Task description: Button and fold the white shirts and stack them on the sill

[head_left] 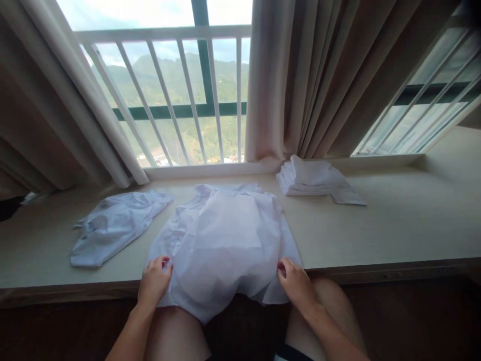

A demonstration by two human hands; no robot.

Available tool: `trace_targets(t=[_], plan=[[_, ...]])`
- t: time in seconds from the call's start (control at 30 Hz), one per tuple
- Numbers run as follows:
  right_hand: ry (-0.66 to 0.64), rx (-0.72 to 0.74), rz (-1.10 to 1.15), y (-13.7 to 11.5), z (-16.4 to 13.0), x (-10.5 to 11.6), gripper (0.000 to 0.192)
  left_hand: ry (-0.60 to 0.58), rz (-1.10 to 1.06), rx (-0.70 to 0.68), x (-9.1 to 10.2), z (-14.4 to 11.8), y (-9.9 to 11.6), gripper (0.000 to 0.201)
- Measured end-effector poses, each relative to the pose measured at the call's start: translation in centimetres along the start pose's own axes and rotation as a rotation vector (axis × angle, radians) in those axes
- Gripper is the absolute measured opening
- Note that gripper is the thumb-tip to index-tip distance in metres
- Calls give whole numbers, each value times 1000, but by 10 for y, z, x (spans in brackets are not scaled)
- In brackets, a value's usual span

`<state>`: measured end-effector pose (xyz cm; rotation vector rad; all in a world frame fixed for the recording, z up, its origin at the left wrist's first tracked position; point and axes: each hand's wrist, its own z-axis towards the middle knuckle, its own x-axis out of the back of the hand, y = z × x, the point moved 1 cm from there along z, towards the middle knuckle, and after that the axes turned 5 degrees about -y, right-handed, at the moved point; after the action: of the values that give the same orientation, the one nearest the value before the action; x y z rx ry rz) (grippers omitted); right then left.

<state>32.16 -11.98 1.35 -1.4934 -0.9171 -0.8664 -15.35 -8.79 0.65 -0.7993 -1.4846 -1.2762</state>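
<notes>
A white shirt (229, 235) lies spread out before me, its collar end toward the window and its lower edge hanging over the front of the ledge onto my lap. My left hand (155, 281) is at the shirt's left side, fingers curled and pinching the cloth. On the opposite side, my right hand (296, 282) pinches the right edge in the same way. Creases run along the shirt's left part, while its middle is fairly flat. The fingertips are partly hidden by the curl of each hand.
Left of the shirt lies another crumpled white garment (116, 225). A stack of folded white cloth (311, 176) sits at the back right, one piece trailing off it. All rest on a pale ledge (379, 225) below a railed window (180, 100) with grey curtains (270, 80).
</notes>
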Motion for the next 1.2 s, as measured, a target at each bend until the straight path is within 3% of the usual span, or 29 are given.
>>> trace_targets(t=[0.1,0.23,0.33,0.53,0.7,0.8,1.0,1.2], plan=[[14,-5,-103,-7,-4,-7,7,14,27,6,-3,-2,0,32],[19,-30,-174,-16,-6,-6,25,6,44,14,-2,-6,6,33],[6,-45,-222,-19,-7,-5,29,6,87,18,0,-9,9,31],[-73,-19,-219,-14,-1,-3,22,-68,136,58,6,1,13,26],[-210,14,-211,-16,16,15,24,-166,89,46,18,14,14,15],[-289,-3,-173,-21,33,33,17,-224,62,57,30,21,17,14],[-177,-7,11,-20,66,73,9,-200,-28,56,63,38,29,18],[-125,-96,373,-9,67,72,14,-105,-140,114,86,50,37,23]])
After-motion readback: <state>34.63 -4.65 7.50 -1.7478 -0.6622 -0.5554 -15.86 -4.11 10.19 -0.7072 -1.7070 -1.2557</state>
